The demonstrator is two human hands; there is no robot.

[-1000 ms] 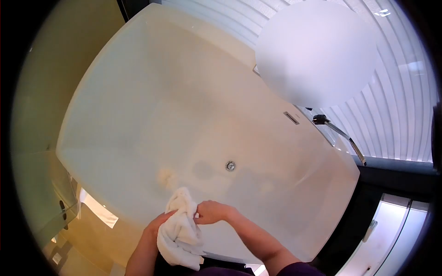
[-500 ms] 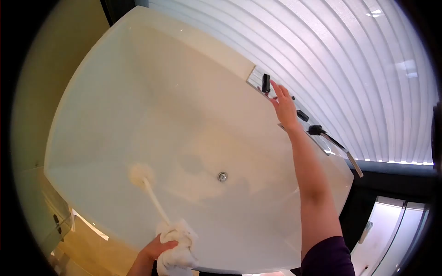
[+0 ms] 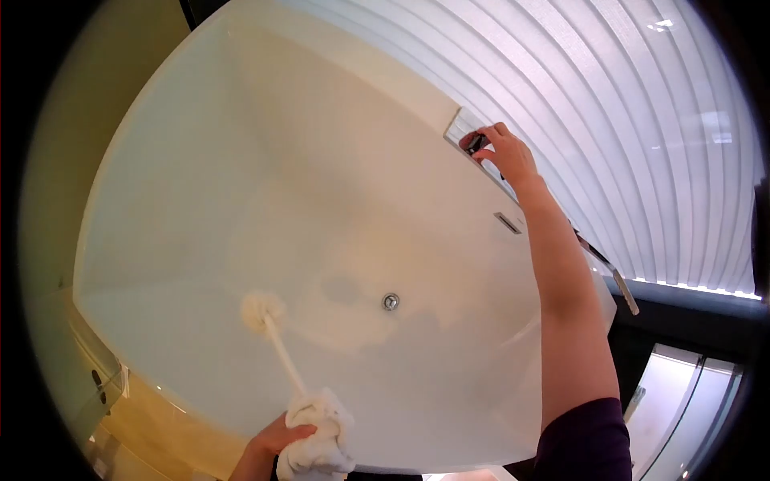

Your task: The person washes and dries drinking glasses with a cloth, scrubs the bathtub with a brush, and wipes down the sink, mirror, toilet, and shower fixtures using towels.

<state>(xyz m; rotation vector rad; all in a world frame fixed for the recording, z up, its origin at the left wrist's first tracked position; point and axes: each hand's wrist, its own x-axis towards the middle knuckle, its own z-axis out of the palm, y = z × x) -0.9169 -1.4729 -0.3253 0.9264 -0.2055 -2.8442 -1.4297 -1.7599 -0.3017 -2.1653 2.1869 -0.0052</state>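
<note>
clamping left hand (image 3: 277, 437) on bunched white towel (image 3: 322, 429) over near edge of tub (image 3: 152, 184); with a loosened grasp, could drop it inside. cannot see end of white brush (image 3: 282, 357) slanting into tub, hidden beneath towel, nor tell how firmly held; if slackly, could swing and scuff tub. farther off, wrapping right hand (image 3: 511, 154) around dark knob (image 3: 475, 146) on tap panel (image 3: 459, 124); through a careless turn, could send water over brush. cannot make out knob's far side, behind hand, or base of shower wand (image 3: 626, 293), behind arm (image 3: 561, 280).

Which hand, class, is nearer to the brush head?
Left. The left hand, gripping the white towel, is on this side of the brush head; the right hand is farther, across the tub at the dark knob.
</note>
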